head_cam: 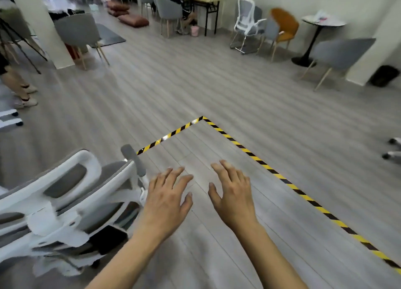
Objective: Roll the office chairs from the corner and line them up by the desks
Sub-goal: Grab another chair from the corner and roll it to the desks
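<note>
Bright, even, diffuse indoor light with soft shadows. Glare patches on the hazard tape (256,158) left of its corner. Heavy motion smear and tearing on the white office chair (65,202), lower left. Orange chair (284,25) is blurred too. Left hand (167,198) and right hand (234,198) are fairly sharp. Wide-angle bending toward the edges.

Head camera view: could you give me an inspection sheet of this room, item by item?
Surface: grey plank floor, yellow-black tape marking a corner.
Job's things: white office chair at lower left, blurred; castor feet of others at both side edges.
Clutter: brown cushions, pink bin, black bin on the floor.
Hands: left hand and right hand open, fingers spread, holding nothing.
Cables: nothing seen.
Surroundings: grey chairs, orange chair, round table, a person's legs at left.
</note>
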A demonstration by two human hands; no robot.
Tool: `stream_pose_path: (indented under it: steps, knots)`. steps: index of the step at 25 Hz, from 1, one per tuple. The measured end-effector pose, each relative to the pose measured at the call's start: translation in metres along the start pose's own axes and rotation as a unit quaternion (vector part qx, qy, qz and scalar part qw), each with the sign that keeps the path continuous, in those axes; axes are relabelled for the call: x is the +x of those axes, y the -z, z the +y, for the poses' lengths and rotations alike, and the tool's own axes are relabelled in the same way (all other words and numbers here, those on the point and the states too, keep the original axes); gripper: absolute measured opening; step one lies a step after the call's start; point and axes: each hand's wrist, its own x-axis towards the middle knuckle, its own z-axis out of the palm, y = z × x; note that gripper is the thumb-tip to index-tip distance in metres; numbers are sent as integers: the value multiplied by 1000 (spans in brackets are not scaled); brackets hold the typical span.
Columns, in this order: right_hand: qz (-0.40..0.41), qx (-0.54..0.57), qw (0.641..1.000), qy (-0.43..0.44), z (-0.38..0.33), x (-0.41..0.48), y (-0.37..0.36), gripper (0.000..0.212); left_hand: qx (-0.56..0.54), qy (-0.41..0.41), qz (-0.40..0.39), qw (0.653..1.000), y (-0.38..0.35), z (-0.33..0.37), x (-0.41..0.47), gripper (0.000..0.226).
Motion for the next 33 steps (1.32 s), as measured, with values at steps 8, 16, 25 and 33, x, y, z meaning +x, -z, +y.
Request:
stream_pose_path:
  steps: [8,16,25,33]
  knots:
    - [111,-39,981,-152,211,-33,125,52,-59,-136,-41,988,-85,210,124,40]
    - [164,-80,937,-298,404,-63,213,51,-109,-260,-97,954,-191,404,229,40]
    - [202,-120,892,-386,648,-15,307,47,-163,-337,-118,920,-325,622,396,39]
    - [236,-150,851,-445,851,-8,389,46,-180,-415,-142,880,-426,824,512,42]
